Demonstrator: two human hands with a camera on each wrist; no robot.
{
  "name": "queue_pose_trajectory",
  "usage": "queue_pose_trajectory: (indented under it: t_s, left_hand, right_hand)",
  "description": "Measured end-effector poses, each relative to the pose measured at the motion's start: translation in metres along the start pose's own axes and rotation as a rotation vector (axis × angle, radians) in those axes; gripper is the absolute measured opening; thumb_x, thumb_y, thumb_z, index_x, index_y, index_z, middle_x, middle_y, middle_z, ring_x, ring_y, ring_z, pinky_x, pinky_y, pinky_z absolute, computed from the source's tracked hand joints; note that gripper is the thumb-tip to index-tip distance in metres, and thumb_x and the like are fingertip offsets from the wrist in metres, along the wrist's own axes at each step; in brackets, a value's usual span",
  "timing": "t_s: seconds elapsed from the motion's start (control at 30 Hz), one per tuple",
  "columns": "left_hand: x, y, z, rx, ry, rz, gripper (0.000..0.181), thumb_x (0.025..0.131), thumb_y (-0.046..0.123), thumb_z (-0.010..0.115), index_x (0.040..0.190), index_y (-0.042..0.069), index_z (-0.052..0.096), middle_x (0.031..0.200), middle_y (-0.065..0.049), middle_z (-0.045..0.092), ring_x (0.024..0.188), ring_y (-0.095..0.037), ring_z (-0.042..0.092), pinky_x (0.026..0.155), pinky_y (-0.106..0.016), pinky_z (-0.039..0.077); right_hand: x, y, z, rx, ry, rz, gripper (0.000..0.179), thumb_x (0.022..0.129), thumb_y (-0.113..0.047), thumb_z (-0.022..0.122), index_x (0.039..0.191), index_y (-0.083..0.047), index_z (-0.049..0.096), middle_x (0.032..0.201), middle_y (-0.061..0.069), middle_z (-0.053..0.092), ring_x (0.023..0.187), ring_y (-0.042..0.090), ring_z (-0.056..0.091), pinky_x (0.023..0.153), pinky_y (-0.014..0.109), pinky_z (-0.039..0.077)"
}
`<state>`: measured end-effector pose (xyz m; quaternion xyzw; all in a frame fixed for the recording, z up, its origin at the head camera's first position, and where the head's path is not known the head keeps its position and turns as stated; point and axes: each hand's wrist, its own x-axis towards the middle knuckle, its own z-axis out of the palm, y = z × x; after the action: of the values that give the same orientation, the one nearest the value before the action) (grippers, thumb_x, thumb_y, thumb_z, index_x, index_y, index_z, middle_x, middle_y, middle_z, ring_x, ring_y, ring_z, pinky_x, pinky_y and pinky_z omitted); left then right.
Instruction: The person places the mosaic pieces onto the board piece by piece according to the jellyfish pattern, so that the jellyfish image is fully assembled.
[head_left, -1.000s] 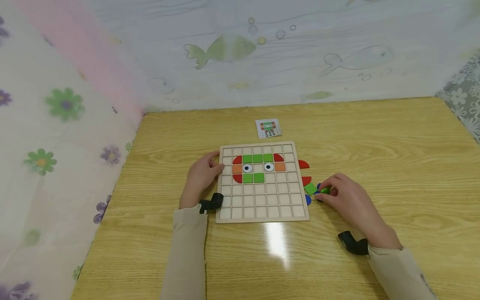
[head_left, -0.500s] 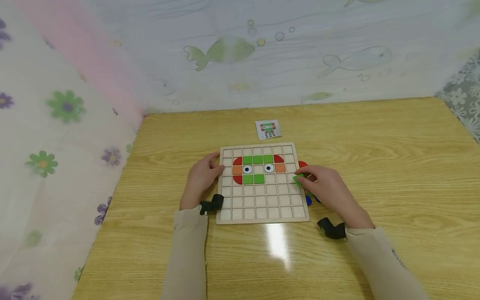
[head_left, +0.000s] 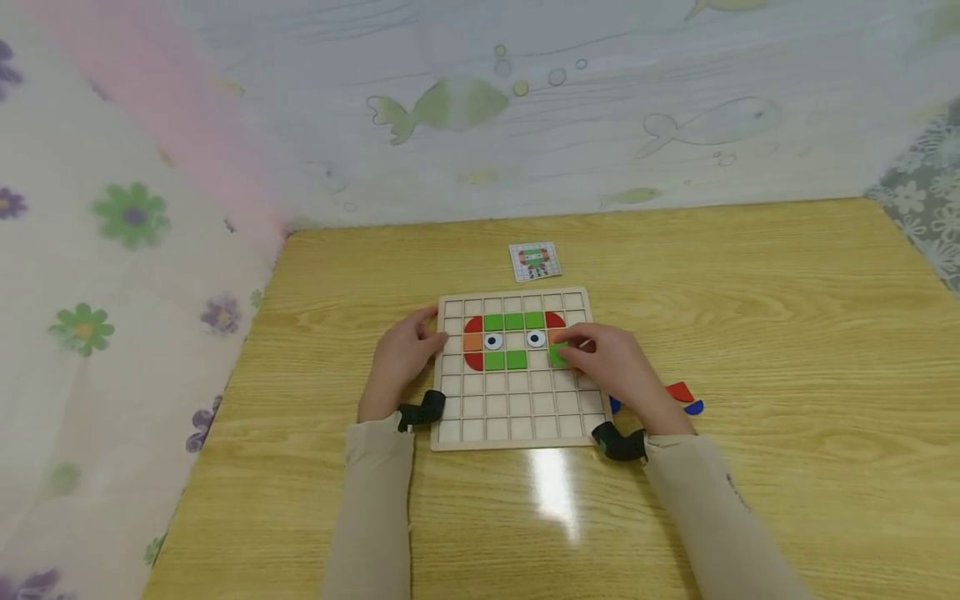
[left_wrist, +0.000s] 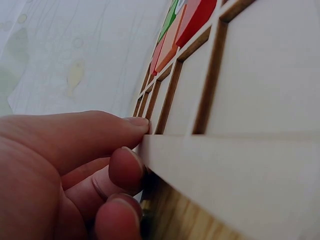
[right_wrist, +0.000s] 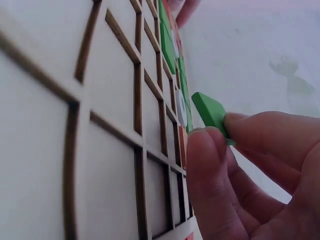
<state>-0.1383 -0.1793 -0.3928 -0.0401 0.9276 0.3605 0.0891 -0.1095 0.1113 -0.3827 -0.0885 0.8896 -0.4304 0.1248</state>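
Observation:
A wooden grid board lies on the table, with red, orange and green pieces and two eye discs set in its cells. At the board's left edge my left hand grips the rim; the left wrist view shows the thumb on the rim and curled fingers beside it. My right hand pinches a green square tile between thumb and fingertips, over the right part of the board. In the right wrist view the tile is tilted and held above the cells. The orange tile beneath is partly covered by the fingers.
Behind the board lies a small picture card with a colored figure on a grid. Right of the board are a red piece and a blue piece; my right arm hides part of that area. A patterned wall stands behind the table.
My right hand has picked up the green square tile from the loose pieces and carried it left over the board. The left hand stays at the board's left edge.

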Motion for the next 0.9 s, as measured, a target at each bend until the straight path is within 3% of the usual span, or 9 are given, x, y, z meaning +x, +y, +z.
queue_pose_trajectory:
  t_s: [0.17,0.33,0.53,0.9]
  left_hand:
    - [0.001,-0.002,-0.001,0.008,-0.003,0.008,0.050,0.086,0.031,0.056,0.134,0.021,0.042,0.077,-0.001,0.057,0.056,-0.019,0.052,0.053,-0.031,0.040]
    - [0.000,-0.003,-0.002,0.021,-0.002,0.002,0.050,0.087,0.031,0.056,0.134,0.020,0.041,0.080,-0.001,0.057,0.056,-0.018,0.052,0.054,-0.031,0.040]
    - [0.000,-0.002,-0.001,0.020,-0.009,0.006,0.051,0.087,0.032,0.056,0.134,0.020,0.041,0.080,-0.001,0.056,0.056,-0.018,0.052,0.054,-0.031,0.040]
    - [0.001,0.001,0.001,0.017,-0.008,0.008,0.051,0.087,0.030,0.056,0.134,0.020,0.041,0.078,-0.001,0.056,0.055,-0.019,0.052,0.053,-0.031,0.039]
  right_hand:
    - [0.006,-0.004,0.007,0.011,-0.006,0.000,0.020,0.087,-0.021,0.056,0.105,-0.019,0.063,0.071,0.001,0.062,0.062,0.016,0.057,0.064,0.032,0.042]
    - [0.009,-0.006,0.015,0.005,0.011,-0.005,0.018,0.085,-0.022,0.059,0.103,-0.018,0.063,0.079,-0.003,0.063,0.066,0.012,0.057,0.068,0.031,0.043]
    - [0.010,-0.005,0.020,-0.049,0.061,-0.001,0.013,0.083,-0.022,0.063,0.095,-0.019,0.064,0.083,-0.005,0.062,0.072,0.012,0.054,0.068,0.030,0.042]
    - [0.009,-0.009,0.024,-0.152,0.087,-0.052,0.016,0.083,-0.016,0.063,0.098,-0.013,0.065,0.083,-0.001,0.058,0.074,0.016,0.050,0.066,0.029,0.041]
